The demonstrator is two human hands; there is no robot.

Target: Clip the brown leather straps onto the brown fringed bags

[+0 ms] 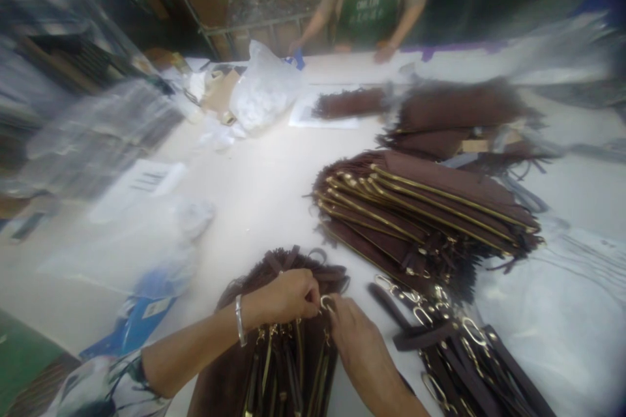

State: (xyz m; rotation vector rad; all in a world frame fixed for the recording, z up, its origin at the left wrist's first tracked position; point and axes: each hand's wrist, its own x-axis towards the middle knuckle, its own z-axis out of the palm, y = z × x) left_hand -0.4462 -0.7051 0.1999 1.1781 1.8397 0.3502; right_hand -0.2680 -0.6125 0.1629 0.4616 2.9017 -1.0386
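My left hand (288,294), with a silver bracelet at the wrist, is closed in a pinch; what its fingertips hold is hidden. My right hand (357,331) is closed on a gold metal clasp (326,303), right beside the left fingertips. Both hands are over a stack of dark brown fringed pouches (220,355) with gold zippers, near the front of the table. To the right of my right hand lies a heap of brown wrist straps (430,335) with gold snap hooks.
Another pile of brown zippered pouches (435,192) fans out at the right, with more fringed brown pieces (454,107) behind. Plastic bags (267,88) stand at the back left. A blue box (147,319) lies left. Across the white table (244,192) stands a person in a green apron (369,10).
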